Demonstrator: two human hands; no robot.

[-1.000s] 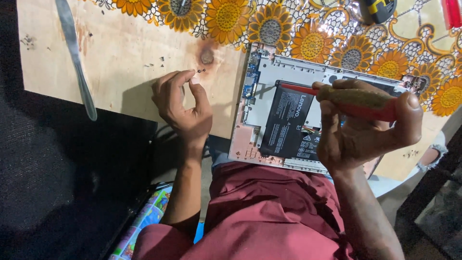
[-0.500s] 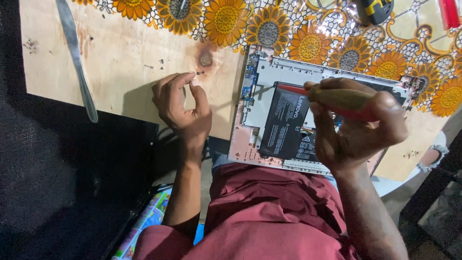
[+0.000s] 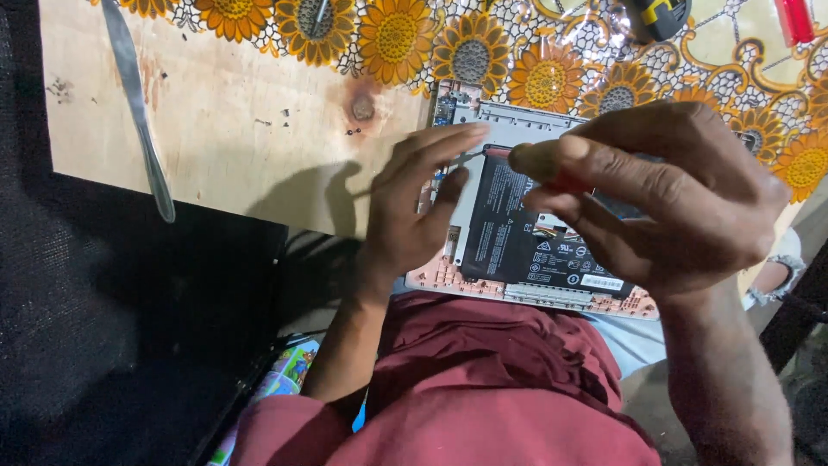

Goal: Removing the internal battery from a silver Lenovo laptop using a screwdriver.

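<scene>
An opened laptop (image 3: 483, 280) lies with its underside up, half on the table and half on my lap, showing a black battery (image 3: 517, 233). My right hand (image 3: 664, 190) is closed around a red-handled screwdriver (image 3: 473, 156); only the thin shaft and a bit of the handle show. The shaft points left to the laptop's upper left corner. My left hand (image 3: 418, 211) rests on the laptop's left edge. Its fingers reach up around the screwdriver's tip, with the thumb just under it. Whether they pinch something small is hidden.
A pale wooden board (image 3: 224, 112) covers the table's left part, with a long metal blade (image 3: 138, 103) and a few tiny screws (image 3: 354, 131) on it. Beyond lies a sunflower-print cloth (image 3: 552, 78). A yellow-and-black tool (image 3: 660, 13) and a red object (image 3: 793, 17) lie at the far edge.
My left hand has left the board and moved right onto the laptop's left edge. My right hand has swung the screwdriver leftward over the battery, toward the left hand.
</scene>
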